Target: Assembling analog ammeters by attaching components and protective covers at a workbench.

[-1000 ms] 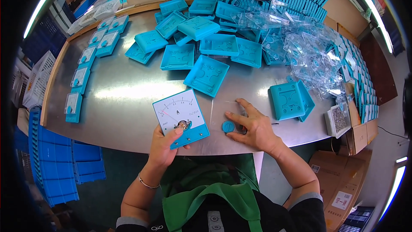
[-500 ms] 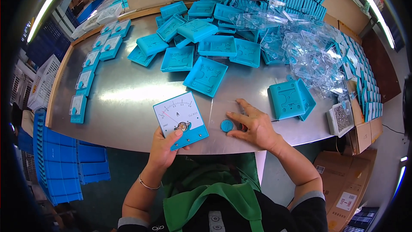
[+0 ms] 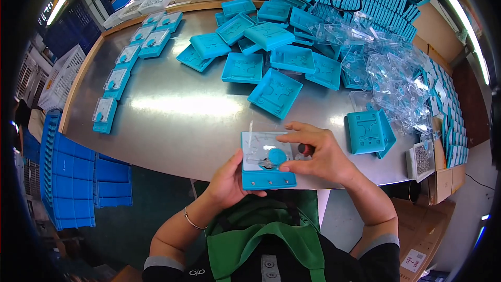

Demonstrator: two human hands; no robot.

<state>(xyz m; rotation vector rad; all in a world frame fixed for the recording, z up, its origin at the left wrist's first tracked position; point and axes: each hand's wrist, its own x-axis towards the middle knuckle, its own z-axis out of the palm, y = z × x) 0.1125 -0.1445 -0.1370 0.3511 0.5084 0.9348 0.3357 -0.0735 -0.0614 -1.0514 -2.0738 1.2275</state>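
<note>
Meter (image 3: pixel 267 176): teal case with a white dial plate and three metal studs along its near strip; I have it at the near edge of the worktop (image 3: pixel 172 141).
Clear cover (image 3: pixel 261 145): over the meter's dial, a round teal knob (image 3: pixel 276 156) on it; whether it is seated I cannot tell.
Left hand (image 3: pixel 228 180): gripping the meter, my thumb at its left edge and my fingers reaching beneath it.
Right hand (image 3: pixel 323 156): at the meter's right; my index finger and thumb pinch the clear cover, and a red-and-black piece (image 3: pixel 306 149) shows by my palm, mostly hidden.
Teal housings (image 3: pixel 275 95): heaped beyond the meter, most lying open side up.
Housing pair (image 3: pixel 364 132): overlapping, right of the meter.
Spare covers (image 3: pixel 391 81): a clear tangle, beyond the meter and to its right.
White box (image 3: pixel 410 163): small metal parts inside, far right of the meter.
Covered meters (image 3: pixel 106 112): a line well to the meter's left.
Blue bins (image 3: pixel 70 177): off the worktop, farther left of the meter.
</note>
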